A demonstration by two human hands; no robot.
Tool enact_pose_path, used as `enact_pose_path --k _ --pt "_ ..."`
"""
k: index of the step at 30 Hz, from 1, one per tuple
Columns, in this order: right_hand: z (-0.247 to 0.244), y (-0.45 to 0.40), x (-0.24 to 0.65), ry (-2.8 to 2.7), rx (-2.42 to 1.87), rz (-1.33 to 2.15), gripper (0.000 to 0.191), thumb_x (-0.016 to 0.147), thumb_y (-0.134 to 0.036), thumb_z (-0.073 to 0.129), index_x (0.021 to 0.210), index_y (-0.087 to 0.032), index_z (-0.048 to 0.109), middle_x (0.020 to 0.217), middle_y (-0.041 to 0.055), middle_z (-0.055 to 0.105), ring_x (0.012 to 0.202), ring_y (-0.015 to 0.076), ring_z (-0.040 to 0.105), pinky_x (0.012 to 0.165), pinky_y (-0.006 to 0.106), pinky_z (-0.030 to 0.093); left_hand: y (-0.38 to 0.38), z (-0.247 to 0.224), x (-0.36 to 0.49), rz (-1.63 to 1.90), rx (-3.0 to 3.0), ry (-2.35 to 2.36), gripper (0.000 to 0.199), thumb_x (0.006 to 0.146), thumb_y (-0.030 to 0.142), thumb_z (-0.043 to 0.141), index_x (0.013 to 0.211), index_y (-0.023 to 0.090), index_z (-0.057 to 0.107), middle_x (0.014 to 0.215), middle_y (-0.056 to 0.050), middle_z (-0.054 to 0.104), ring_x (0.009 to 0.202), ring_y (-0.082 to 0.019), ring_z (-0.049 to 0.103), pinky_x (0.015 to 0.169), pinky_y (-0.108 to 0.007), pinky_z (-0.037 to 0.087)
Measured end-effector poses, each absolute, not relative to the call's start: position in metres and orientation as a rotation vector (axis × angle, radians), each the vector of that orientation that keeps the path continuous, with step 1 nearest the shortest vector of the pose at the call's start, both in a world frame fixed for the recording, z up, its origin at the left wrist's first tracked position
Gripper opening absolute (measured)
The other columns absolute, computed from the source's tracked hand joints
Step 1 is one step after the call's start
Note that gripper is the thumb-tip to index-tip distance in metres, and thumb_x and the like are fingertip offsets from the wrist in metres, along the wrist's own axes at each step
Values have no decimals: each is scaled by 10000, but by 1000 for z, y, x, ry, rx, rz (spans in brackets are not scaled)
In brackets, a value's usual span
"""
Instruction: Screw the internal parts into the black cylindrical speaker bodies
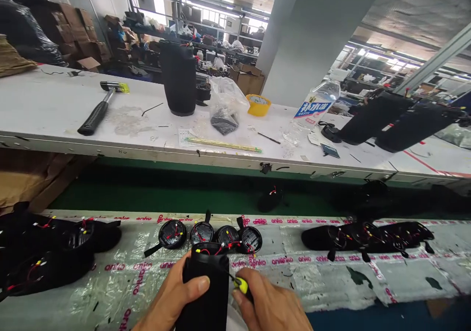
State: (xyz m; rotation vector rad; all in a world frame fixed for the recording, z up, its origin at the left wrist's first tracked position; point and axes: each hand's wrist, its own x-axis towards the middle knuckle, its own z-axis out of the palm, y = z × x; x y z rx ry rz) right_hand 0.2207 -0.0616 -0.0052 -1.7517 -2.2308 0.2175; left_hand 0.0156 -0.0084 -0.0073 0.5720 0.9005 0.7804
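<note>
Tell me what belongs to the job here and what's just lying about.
Likely in the job:
black cylinder, in the left hand
yellow-and-black tool, in the right hand
wired round parts beyond

Apparently just lying about:
hammer
bottle

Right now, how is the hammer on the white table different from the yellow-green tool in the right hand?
The hammer lies on the white table, but the tool is gripped in the right hand. The hammer shows from its head to its handle end, while the fingers hide much of the tool. The hammer's shaft is silver-grey; the tool's is thin and dark. Both have a bright yellow-green part.
</note>
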Motion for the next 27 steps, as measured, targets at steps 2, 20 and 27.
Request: enact_pose_path --k 2,20,27 --pt "1 -55 215 -2304 -1703 150 129 1012 -318 547 1120 -279 489 825 -51 725 556 215 726 436 292 446 -8 -5 13 815 645 914 614 695 458 848 1224 212 658 1012 -72 791 977 -331 725 849 -402 570" --pt "0 -51 198 -2423 -1825 35 181 972 -239 596 980 -260 417 688 -61 667 460 208 670 414 327 301 -6 -2 22 907 1050 1431 715 627 481 818 1245 237 553 1117 -64 748 1058 -358 682 974 -469 500" --pt "-7 -53 190 -2451 -1913 75 231 963 -249 647 930 -253 418 649 -37 669 439 209 662 389 307 232 -10 -3 28 897 1177 1596 640 604 423 752 1189 231 574 1096 -77 728 1073 -380 657 992 -531 469"
